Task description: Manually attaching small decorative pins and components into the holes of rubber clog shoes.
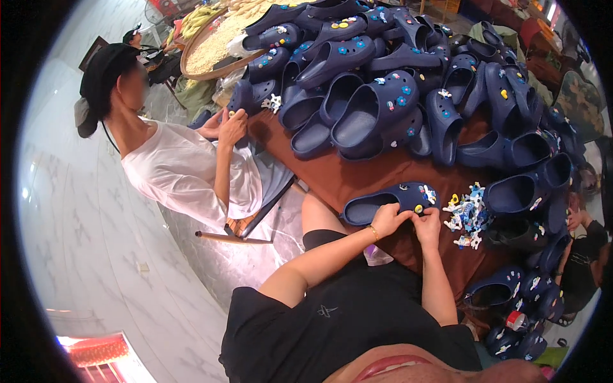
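Observation:
A navy blue clog (367,209) lies in front of me on the brown cloth, its toe to the right. White and coloured charms sit on its upper, along with a round yellow charm (418,209) close to my fingertips. My left hand (388,220) is closed at the near side of the clog, thumb and fingers pressed together. Beside it, my right hand (426,225) pinches at the clog's near edge, just below the yellow charm. The fingertips of both hands almost meet, and the inner sides of the grips are hidden. Right of them lies a pile of loose charms (469,216).
A large heap of navy clogs (377,115) covers the far side of the brown cloth (332,175), with more clogs (501,287) along the right. At the left a seated person (185,166) holds another clog (246,96). A round basket (214,54) of pale kernels stands behind.

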The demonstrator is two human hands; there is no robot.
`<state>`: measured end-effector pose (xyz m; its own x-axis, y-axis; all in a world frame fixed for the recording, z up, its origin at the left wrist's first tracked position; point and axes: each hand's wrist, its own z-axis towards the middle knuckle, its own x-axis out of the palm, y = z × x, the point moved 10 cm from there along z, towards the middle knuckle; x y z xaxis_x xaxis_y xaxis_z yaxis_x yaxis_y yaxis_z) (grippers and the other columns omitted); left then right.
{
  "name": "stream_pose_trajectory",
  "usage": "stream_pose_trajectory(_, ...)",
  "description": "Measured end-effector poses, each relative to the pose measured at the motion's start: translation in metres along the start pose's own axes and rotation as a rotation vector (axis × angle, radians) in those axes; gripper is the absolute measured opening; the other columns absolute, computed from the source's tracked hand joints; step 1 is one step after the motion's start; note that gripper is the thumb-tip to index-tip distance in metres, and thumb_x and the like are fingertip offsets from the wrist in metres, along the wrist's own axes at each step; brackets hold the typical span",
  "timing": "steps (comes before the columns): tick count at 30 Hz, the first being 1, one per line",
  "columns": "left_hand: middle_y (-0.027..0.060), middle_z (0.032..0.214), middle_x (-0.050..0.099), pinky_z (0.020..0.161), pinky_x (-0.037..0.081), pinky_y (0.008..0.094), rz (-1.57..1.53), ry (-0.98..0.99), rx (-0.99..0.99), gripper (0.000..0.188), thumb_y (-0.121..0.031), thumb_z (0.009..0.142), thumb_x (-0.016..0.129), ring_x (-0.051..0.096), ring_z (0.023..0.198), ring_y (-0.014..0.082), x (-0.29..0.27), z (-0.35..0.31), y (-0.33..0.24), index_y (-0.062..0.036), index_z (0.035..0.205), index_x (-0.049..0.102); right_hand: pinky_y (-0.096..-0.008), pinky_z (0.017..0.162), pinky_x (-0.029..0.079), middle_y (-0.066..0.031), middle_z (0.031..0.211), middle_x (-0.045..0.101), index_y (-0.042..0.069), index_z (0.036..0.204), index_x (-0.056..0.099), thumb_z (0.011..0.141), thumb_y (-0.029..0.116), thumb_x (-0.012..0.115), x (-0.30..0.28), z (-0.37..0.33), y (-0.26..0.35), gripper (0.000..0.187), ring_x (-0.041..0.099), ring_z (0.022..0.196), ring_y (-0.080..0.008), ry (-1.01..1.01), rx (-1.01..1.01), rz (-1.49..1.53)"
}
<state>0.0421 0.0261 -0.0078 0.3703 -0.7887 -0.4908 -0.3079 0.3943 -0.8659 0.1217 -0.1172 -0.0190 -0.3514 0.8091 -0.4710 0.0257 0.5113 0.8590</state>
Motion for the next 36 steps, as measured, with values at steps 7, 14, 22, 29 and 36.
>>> stream_pose_trajectory(7, 0.0238, 0.066, 0.055, 0.052, 0.042, 0.042, 0.011, -0.075, 0.066, 0.039, -0.035, 0.078, 0.06, 0.056, 0.064, 0.0393, -0.008, -0.002, -0.016, 0.0045, 0.077, 0.056, -0.0382, 0.062, 0.046, -0.0167, 0.065, 0.059, 0.002, 0.085, 0.048, 0.065, 0.021, 0.071, 0.0, 0.01, 0.03, 0.036, 0.06, 0.066, -0.0322, -0.022, -0.124, -0.189)
stream_pose_trajectory(14, 0.0257, 0.071, 0.058, 0.059, 0.044, 0.04, 0.092, 0.039, 0.076, 0.047, -0.04, 0.073, 0.064, 0.06, 0.066, 0.0321, 0.011, -0.005, -0.005, 0.0065, 0.069, 0.057, -0.0254, 0.054, 0.044, -0.0051, 0.068, 0.056, 0.001, 0.089, 0.05, 0.072, 0.008, 0.065, 0.015, -0.015, -0.037, 0.024, 0.053, 0.059, -0.0116, -0.03, -0.175, 0.165)
stream_pose_trajectory(22, 0.0064, 0.092, 0.061, 0.068, 0.047, 0.0294, -1.134, -0.185, -0.289, 0.029, -0.011, 0.077, 0.061, 0.059, 0.075, 0.017, -0.002, -0.002, -0.037, 0.0023, 0.102, 0.056, -0.0398, 0.084, 0.044, -0.0265, 0.107, 0.053, -0.004, 0.114, 0.04, 0.069, 0.044, 0.068, 0.033, -0.08, 0.02, 0.072, 0.053, 0.103, -0.0366, 0.262, -0.163, -0.021)
stream_pose_trajectory(29, 0.0084, 0.109, 0.053, 0.086, 0.04, 0.027, -0.856, 0.115, 0.025, 0.034, -0.012, 0.088, 0.05, 0.051, 0.098, 0.0145, -0.004, -0.017, -0.123, 0.0024, 0.119, 0.045, -0.0409, 0.079, 0.045, -0.0291, 0.098, 0.056, -0.008, 0.113, 0.041, 0.07, 0.023, 0.064, -0.027, -0.044, 0.032, 0.057, 0.055, 0.095, -0.0407, -0.147, -0.232, 0.186)
stream_pose_trajectory(36, 0.0093, 0.113, 0.054, 0.087, 0.041, 0.0276, -0.394, 0.078, 0.347, 0.036, -0.006, 0.084, 0.053, 0.051, 0.104, 0.0158, 0.006, -0.051, -0.109, -0.0002, 0.119, 0.047, -0.0361, 0.07, 0.048, -0.0182, 0.089, 0.059, -0.006, 0.098, 0.05, 0.076, 0.024, 0.061, -0.176, 0.055, 0.069, 0.039, 0.059, 0.08, -0.0244, -0.444, -0.303, 0.406)
